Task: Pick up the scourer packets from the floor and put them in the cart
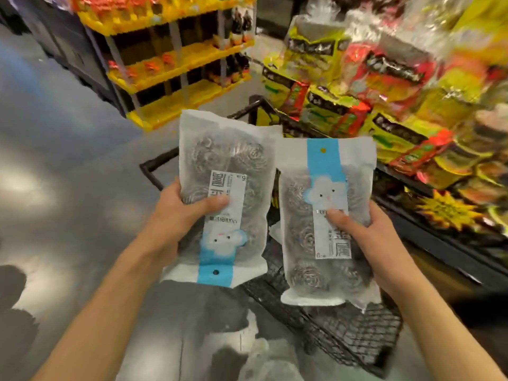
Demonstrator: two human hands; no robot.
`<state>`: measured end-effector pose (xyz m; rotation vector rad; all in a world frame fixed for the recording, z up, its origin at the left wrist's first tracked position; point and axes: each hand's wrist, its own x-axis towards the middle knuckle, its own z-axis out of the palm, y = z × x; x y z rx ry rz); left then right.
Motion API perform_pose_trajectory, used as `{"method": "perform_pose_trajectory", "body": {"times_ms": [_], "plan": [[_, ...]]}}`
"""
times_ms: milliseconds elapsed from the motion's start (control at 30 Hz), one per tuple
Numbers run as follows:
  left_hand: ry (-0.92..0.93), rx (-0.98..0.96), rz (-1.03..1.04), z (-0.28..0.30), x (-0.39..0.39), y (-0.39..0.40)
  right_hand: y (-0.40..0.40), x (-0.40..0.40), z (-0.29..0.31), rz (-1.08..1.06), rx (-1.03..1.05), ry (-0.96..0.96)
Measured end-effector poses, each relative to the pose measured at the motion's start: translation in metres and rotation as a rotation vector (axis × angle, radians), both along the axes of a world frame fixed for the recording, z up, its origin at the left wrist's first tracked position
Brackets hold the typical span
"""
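Note:
I hold two white packets of steel scourers up in front of me, side by side. My left hand (181,213) grips the left packet (228,160) by its left edge, thumb across the label; its blue cloud strip points down. My right hand (376,237) grips the right packet (321,226) by its right edge, thumb on the label, blue strip up. Both packets hang above the black wire cart (357,339), whose rim and mesh show beneath and behind them. The cart's inside is mostly hidden by the packets.
A yellow shelf rack (176,64) with bottles stands at the far left of the cart. On the right, a display (412,119) is piled with yellow, green and red packets. Shiny grey floor (68,160) spreads to the left.

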<state>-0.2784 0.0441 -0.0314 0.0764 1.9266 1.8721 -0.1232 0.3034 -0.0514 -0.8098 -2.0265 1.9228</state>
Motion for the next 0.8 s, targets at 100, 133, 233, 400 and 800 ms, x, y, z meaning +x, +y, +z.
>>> {"method": "perform_pose_trajectory", "body": {"times_ms": [100, 133, 233, 400, 800], "plan": [[-0.037, -0.026, -0.136, -0.027, -0.019, 0.055, 0.034, 0.013, -0.023, -0.166, 0.015, -0.079], [-0.055, -0.034, -0.177, -0.037, -0.023, 0.071, 0.044, 0.018, -0.031, -0.206, 0.014, -0.1], [-0.114, -0.066, -0.293, -0.071, -0.035, 0.113, 0.07, 0.031, -0.062, -0.285, 0.027, -0.181], [-0.151, -0.114, -0.468, -0.143, -0.065, 0.172, 0.104, 0.049, -0.141, -0.267, 0.152, -0.412], [-0.019, -0.413, -0.915, -0.311, -0.124, 0.232, 0.12, 0.029, -0.409, 0.633, 0.422, -1.124]]}}
